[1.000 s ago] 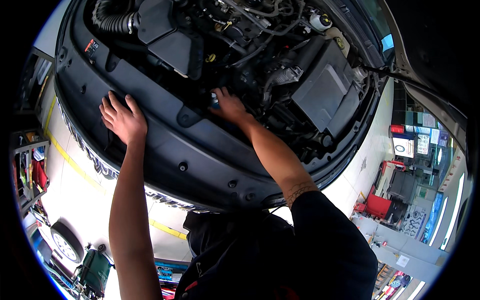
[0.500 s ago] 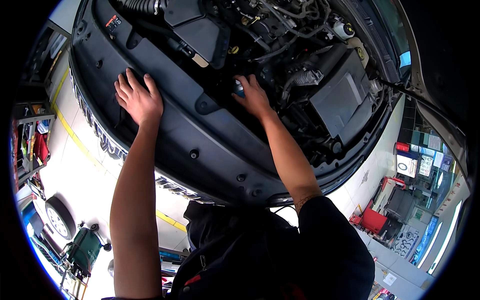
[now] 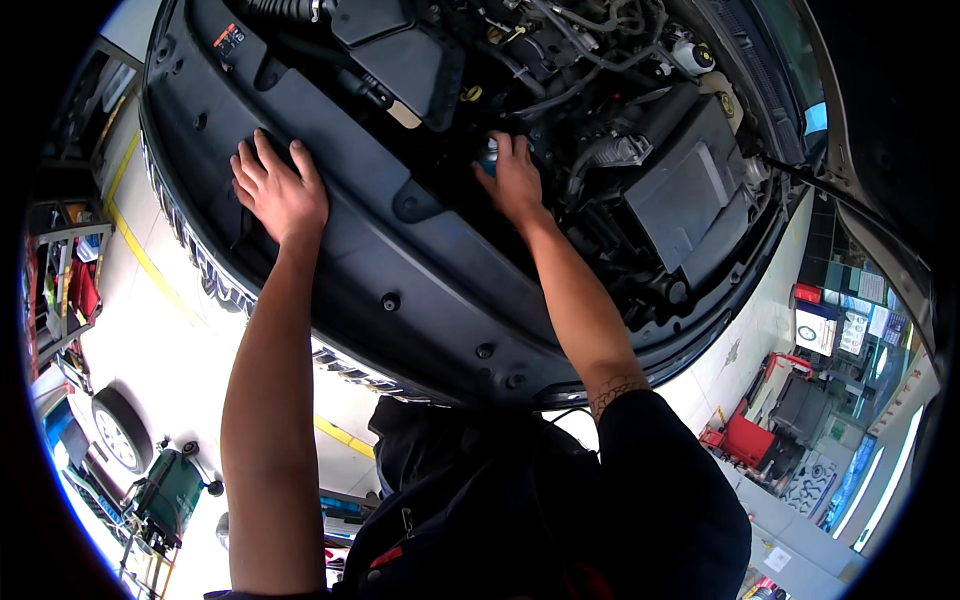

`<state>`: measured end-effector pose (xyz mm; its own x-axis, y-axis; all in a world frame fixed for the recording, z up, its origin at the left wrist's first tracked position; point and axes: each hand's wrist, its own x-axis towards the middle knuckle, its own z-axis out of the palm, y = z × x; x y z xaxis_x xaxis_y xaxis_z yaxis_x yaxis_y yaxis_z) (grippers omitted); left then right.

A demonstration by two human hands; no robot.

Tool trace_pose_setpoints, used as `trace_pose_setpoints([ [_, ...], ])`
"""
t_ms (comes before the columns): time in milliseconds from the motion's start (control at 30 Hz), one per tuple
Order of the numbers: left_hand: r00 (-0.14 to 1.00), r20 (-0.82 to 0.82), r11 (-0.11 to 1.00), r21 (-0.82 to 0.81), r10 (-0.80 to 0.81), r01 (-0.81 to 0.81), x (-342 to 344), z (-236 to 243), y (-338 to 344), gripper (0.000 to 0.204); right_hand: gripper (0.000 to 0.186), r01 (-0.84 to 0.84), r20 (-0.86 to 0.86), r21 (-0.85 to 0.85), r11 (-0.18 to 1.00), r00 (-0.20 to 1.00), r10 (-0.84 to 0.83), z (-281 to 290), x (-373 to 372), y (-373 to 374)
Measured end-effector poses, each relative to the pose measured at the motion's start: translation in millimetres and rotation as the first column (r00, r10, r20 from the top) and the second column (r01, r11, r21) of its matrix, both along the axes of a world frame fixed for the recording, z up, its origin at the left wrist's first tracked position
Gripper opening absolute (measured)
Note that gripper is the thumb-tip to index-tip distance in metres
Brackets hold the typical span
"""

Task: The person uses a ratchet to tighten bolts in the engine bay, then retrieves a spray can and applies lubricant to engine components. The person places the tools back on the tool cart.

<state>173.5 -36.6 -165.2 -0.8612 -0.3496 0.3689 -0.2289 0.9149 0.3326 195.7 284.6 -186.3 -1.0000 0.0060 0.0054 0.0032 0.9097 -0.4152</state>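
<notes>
My left hand (image 3: pixel 282 196) lies flat with fingers spread on the black plastic panel (image 3: pixel 350 250) along the car's front edge, and holds nothing. Reaching into the dark gap behind that panel, my right hand (image 3: pixel 513 182) curls its fingers round a small blue, silver-topped cylinder (image 3: pixel 489 158). Most of the cylinder is hidden by my fingers and by shadow, so its exact kind does not show. A black air box (image 3: pixel 410 70) is left of this hand, beyond the gap. On its right are the battery cover (image 3: pixel 685 205) and a connector with ribbed tubing (image 3: pixel 620 150).
Hoses and pipes (image 3: pixel 570 95) run across the far engine bay. A prop rod (image 3: pixel 800 175) slants at the right beneath the raised hood. Around the car are a loose wheel (image 3: pixel 120 430), a green machine (image 3: pixel 168 492), shelves (image 3: pixel 65 260) and a red tool trolley (image 3: pixel 748 437).
My right hand has shifted slightly farther into the engine bay with the blue cylinder, its fingers pointing more upward in view. My left hand stays on the panel.
</notes>
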Motion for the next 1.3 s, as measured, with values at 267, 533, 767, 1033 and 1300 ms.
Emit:
trace_pose_setpoints([
  [267, 1.0, -0.006, 1.0, 0.002, 0.003, -0.003, -0.8, -1.2, -0.3, 0.066, 0.058, -0.022, 0.03, 0.059, 0.998, 0.999, 0.021, -10.6, 0.4, -0.6],
  [533, 1.0, -0.019, 1.0, -0.016, 0.01, -0.01, -0.2, -4.5, -1.1, 0.065, 0.058, -0.051, 0.079, 0.126, 0.991, 0.996, 0.041, -20.5, 4.0, -4.2],
  [767, 1.0, -0.025, 0.999, -0.028, 0.016, -0.017, -0.4, -5.9, -2.4, 0.066, 0.059, -0.084, 0.079, 0.112, 0.99, 0.994, 0.076, -28.5, 5.0, -4.8],
  [1033, 1.0, -0.023, 1.0, -0.016, 0.021, -0.021, -0.2, -4.4, -1.4, 0.067, 0.059, -0.1, 0.07, 0.142, 0.985, 0.993, 0.091, -30.3, 4.5, -6.4],
  [1300, 1.0, -0.003, 0.999, -0.032, 0.027, -0.027, 0.5, -5.8, -1.1, 0.066, 0.061, -0.108, 0.066, 0.061, 0.992, 0.992, 0.104, -25.4, 3.5, -6.3],
])
